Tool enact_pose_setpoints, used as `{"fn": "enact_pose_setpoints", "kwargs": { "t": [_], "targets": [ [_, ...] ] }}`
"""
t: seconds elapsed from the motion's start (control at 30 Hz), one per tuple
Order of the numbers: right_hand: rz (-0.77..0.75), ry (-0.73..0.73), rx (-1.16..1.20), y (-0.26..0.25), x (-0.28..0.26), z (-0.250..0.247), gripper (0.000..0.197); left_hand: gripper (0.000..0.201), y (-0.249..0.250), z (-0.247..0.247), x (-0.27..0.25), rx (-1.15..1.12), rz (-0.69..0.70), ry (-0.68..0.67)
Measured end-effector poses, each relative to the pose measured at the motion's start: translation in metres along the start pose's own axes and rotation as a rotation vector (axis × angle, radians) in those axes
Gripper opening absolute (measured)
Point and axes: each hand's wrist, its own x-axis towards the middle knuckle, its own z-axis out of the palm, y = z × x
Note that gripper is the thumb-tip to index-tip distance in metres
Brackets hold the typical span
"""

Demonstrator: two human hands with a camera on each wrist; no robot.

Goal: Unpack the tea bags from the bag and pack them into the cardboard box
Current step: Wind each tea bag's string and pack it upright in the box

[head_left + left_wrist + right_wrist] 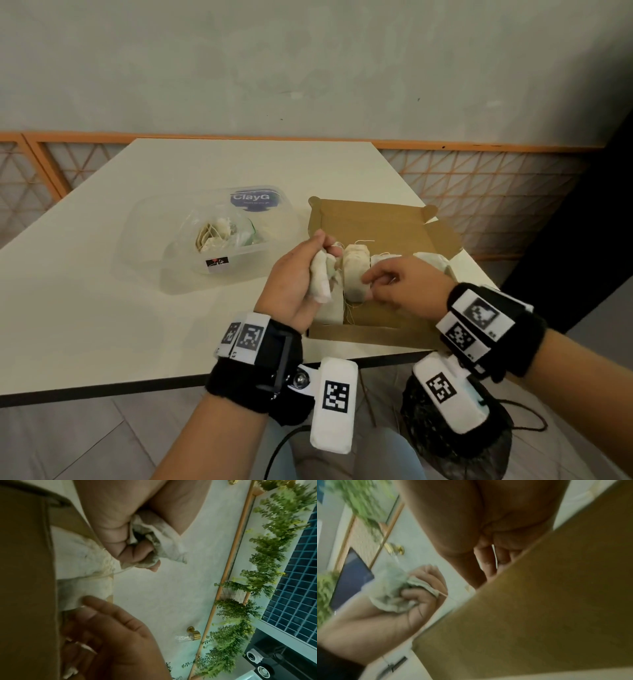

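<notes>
An open brown cardboard box (383, 219) sits on the white table, with several pale tea bags (356, 270) stood in a row inside it. My left hand (318, 253) hovers over the box's left edge and grips a small bunch of tea bags (322, 281); the same bunch (154, 539) is seen crumpled in its fingers in the left wrist view. My right hand (373, 279) reaches into the box, thumb and curled fingers pinching one of the standing tea bags (85, 592). A clear plastic bag (219, 233) with more tea bags lies in a transparent tub to the left.
The transparent tub (164, 246) carries a blue ClayG label and stands left of the box. The near table edge (102, 390) runs just under my wrists. A grey wall and an orange lattice rail (479, 178) lie behind. In the right wrist view the box wall (539, 615) fills most of the frame.
</notes>
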Motion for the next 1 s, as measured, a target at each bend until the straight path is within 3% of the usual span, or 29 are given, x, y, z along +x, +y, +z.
{"fn": "enact_pose_setpoints", "kwargs": {
  "t": [0.13, 0.17, 0.27, 0.4, 0.47, 0.57, 0.67, 0.73, 1.0],
  "targets": [
    [-0.109, 0.106, 0.507, -0.001, -0.019, 0.006, 0.005, 0.031, -0.008, 0.006, 0.005, -0.078, 0.001, 0.025],
    [-0.147, 0.097, 0.573, -0.001, -0.024, 0.012, 0.009, 0.032, -0.009, 0.007, 0.007, -0.081, 0.013, 0.051],
    [-0.252, 0.105, 0.665, -0.001, -0.03, 0.028, 0.035, 0.037, -0.017, 0.01, 0.01, 0.107, 0.067, 0.156],
    [-0.315, 0.162, 0.64, 0.0, -0.025, 0.034, 0.025, 0.029, -0.029, 0.015, 0.008, 0.254, 0.146, 0.165],
    [-0.304, 0.19, 0.647, 0.003, -0.021, 0.033, 0.016, 0.022, -0.029, 0.018, 0.006, 0.222, 0.15, 0.102],
    [-0.222, 0.243, 0.85, 0.01, -0.016, 0.028, 0.008, 0.004, -0.028, 0.016, 0.005, 0.185, 0.133, -0.033],
    [-0.154, 0.288, 1.082, 0.014, -0.014, 0.022, 0.006, 0.028, -0.034, 0.013, 0.005, 0.307, 0.163, -0.095],
    [-0.139, 0.284, 1.148, 0.014, -0.014, 0.021, 0.007, 0.031, -0.035, 0.012, 0.005, 0.349, 0.175, -0.115],
    [-0.099, 0.263, 1.37, 0.015, -0.013, 0.017, 0.013, 0.006, -0.032, 0.011, 0.006, 0.284, 0.171, -0.083]
  ]
}}
